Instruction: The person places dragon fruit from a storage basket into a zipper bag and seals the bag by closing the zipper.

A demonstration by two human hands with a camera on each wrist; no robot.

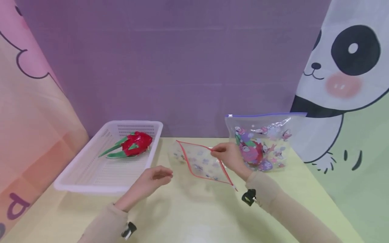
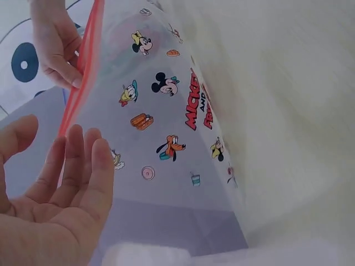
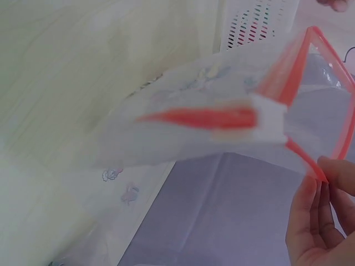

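Observation:
A clear zip bag [image 1: 202, 162] with a red zipper edge and cartoon prints stands with its mouth spread open. My right hand [image 1: 229, 157] pinches the red rim between thumb and fingers, seen up close in the right wrist view, where the white slider [image 3: 270, 121] also shows. To the left of the mouth, my left hand [image 1: 153, 181] holds nothing, its fingers loosely bent. In the left wrist view the left fingers [image 2: 100, 166] overlap the red edge, palm up. Through the film I see cartoon characters and red lettering [image 2: 191, 108].
A white perforated basket [image 1: 112, 175] stands at the left with a red dragon fruit [image 1: 138, 143] with green leaves inside. Behind my right hand stands another clear printed bag [image 1: 270, 126] with a blue-purple zipper, holding something red and green. A purple cloth backdrop [image 1: 182, 67] hangs behind the table.

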